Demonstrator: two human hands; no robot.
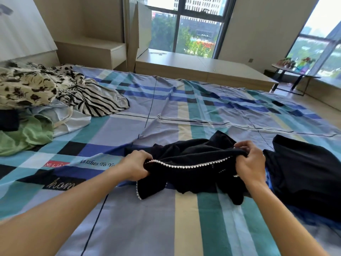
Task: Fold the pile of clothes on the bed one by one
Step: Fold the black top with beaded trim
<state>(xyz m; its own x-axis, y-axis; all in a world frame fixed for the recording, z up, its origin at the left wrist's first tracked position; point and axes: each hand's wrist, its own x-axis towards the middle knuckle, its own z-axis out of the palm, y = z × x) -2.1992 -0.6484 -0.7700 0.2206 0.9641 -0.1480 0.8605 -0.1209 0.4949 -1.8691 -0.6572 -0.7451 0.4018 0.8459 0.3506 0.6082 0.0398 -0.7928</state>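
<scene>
A black garment (191, 156) with a white beaded trim lies crumpled on the blue plaid bed (184, 111), just in front of me. My left hand (135, 164) is shut on the left end of the trimmed edge. My right hand (250, 159) grips the right end of the same edge, and the trim is stretched between the two. At the far left sits the pile of clothes (46, 100): a cream floral piece, a striped one, a pale blue one and a green one.
Another black garment (304, 172) lies flat on the bed to the right, touching the one I hold. Past the bed are a low wooden platform (203, 69) under the window and a small table (293, 71) at the right.
</scene>
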